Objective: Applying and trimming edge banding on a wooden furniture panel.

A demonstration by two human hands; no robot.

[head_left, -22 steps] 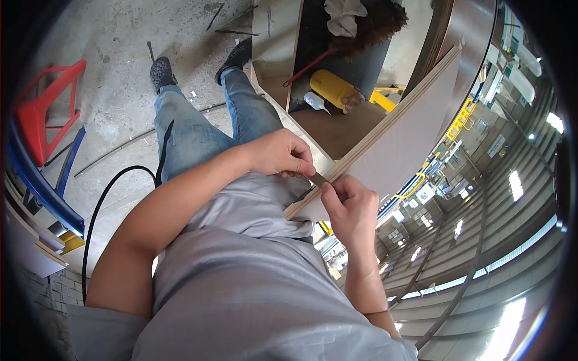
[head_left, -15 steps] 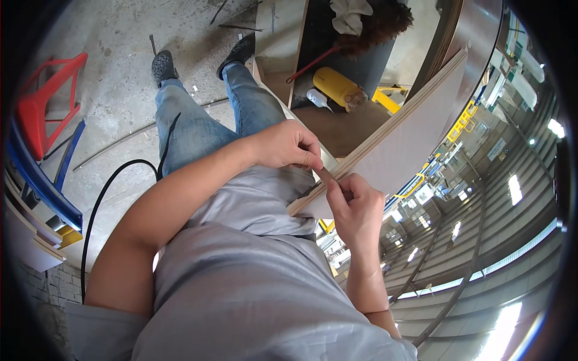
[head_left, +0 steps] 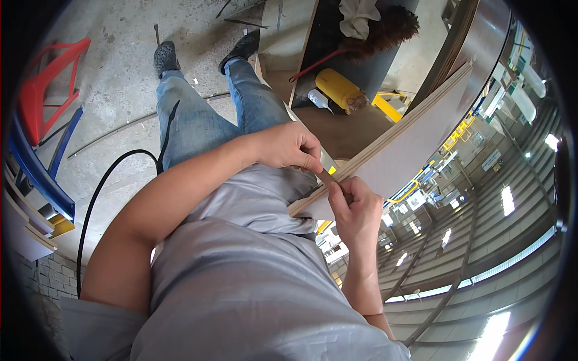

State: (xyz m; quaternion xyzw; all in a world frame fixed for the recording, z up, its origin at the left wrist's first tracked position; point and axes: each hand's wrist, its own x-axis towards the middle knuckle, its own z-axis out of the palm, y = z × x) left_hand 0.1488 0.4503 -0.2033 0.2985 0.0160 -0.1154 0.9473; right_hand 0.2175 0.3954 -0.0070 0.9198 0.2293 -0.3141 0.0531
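Note:
A short, narrow brown strip (head_left: 326,177) runs between my two hands; its exact kind does not show. Thumb and bent fingers of my left hand (head_left: 288,146) pinch one end of it. Its other end is in the grip of my right hand (head_left: 357,207), with the thumb laid along it and the fingers curled under. Both hands are just at the near edge of a stack of pale-faced plywood boards (head_left: 409,153), which stretches off to the upper right. Whether the strip touches the boards, I cannot tell.
Beyond the boards, a shelf (head_left: 343,130) carries a yellow bottle (head_left: 338,89), a small white bottle (head_left: 319,100), a feather duster (head_left: 385,35) and a crumpled white cloth (head_left: 356,18). To the left are a red frame (head_left: 37,96), a blue frame (head_left: 42,180) and a black cable (head_left: 96,198).
My hands hold almost the same pose, with the strip still pinched between them. The view has shifted slightly, and more of the strip's brown face shows.

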